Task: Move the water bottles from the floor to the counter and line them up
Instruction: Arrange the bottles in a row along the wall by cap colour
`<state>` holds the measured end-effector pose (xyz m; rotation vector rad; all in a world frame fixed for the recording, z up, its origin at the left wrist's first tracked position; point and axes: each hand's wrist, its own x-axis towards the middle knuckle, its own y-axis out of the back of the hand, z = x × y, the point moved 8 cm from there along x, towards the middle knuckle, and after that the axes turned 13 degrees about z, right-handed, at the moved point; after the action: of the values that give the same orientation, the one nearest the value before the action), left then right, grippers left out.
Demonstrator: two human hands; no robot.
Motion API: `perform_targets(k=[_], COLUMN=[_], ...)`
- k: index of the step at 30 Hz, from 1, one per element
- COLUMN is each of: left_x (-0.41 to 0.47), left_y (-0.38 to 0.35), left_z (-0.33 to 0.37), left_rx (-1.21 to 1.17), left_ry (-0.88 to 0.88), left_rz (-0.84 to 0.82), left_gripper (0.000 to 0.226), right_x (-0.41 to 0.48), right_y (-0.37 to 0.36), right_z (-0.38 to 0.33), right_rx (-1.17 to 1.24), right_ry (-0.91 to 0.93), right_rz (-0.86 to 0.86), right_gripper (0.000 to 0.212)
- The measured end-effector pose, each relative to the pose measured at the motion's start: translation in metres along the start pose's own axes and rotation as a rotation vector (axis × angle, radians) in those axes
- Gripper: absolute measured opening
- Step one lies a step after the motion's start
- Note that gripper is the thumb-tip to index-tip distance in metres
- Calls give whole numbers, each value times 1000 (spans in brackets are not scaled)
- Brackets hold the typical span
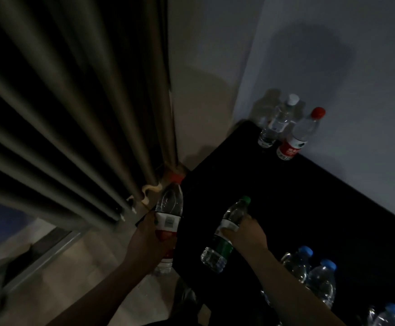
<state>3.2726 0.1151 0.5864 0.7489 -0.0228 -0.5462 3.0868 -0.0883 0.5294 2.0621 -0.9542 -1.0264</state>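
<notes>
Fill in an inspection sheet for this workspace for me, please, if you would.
Surface: black counter, dimly lit.
Job's things: white-capped bottle and far red-capped bottle stand upright side by side at the far corner by the wall; three blue-capped bottles at the near right.
Clutter: nothing seen.
Grippers: left hand grips the held red-capped bottle at the counter's left edge; right hand grips a tilted green-capped bottle over the counter.
Cables: nothing seen.
Surroundings: dark ribbed panel on the left, pale wall behind, light floor below.
</notes>
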Motion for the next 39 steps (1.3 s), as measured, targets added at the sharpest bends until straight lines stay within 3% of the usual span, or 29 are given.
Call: perform_targets(k=[9,13,15,25,30,39], left_x=[6,6,8,11,4,-18], left_y=[11,8,3,-43,-84,-156], left_z=[-17,-16,-17,39,88,184], left_rx=[-27,-32,-41,-131,-173,-197], left_ry=[54,56,59,-49,-108,-257], left_rz=[1,-17,-35,-185,-328,-466], left_gripper=[55,55,56,67,69,71], right_x=[19,20,16,-11,-28,-65], right_y=[-25,-32,-32,56,122,221], right_z=[10,22,26,35,60,116], right_rx=[106,325,424,499,581,700], right_ry=[-214,-330,-370,-150,-148,-164], right_rz=[27,24,12,260,399,650], right_gripper=[97,87,93,72,58,73])
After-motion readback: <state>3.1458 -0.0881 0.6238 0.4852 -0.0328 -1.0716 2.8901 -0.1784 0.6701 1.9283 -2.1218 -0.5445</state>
